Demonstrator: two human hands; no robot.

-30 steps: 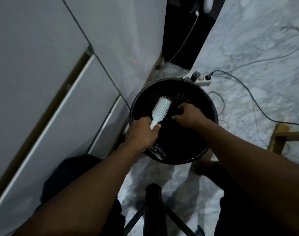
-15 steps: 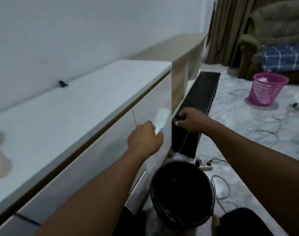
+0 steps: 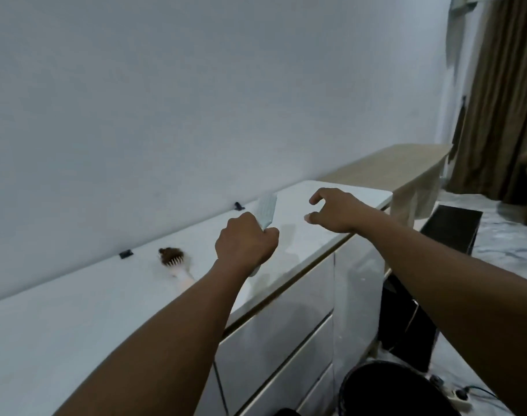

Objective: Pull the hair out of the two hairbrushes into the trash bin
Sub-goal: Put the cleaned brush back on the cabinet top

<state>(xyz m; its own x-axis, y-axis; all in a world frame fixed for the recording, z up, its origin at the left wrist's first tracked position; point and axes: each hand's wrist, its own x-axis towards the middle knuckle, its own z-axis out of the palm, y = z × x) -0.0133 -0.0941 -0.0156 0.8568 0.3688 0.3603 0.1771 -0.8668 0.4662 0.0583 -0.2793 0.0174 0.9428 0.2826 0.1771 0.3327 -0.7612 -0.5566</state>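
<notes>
The left hand grips the white hairbrush above the dresser top; the right hand hangs open, empty. At nine o'clock lies the second hairbrush, hair-clogged; it likely needs picking up next and carrying to the trash bin at five o'clock.

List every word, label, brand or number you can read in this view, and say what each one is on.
None: no readable text anywhere.
White brush in the left hand: no marking shows.
Hair-filled brush on the white cabinet top: blurred, no lettering.
Black trash bin: plain.
</notes>
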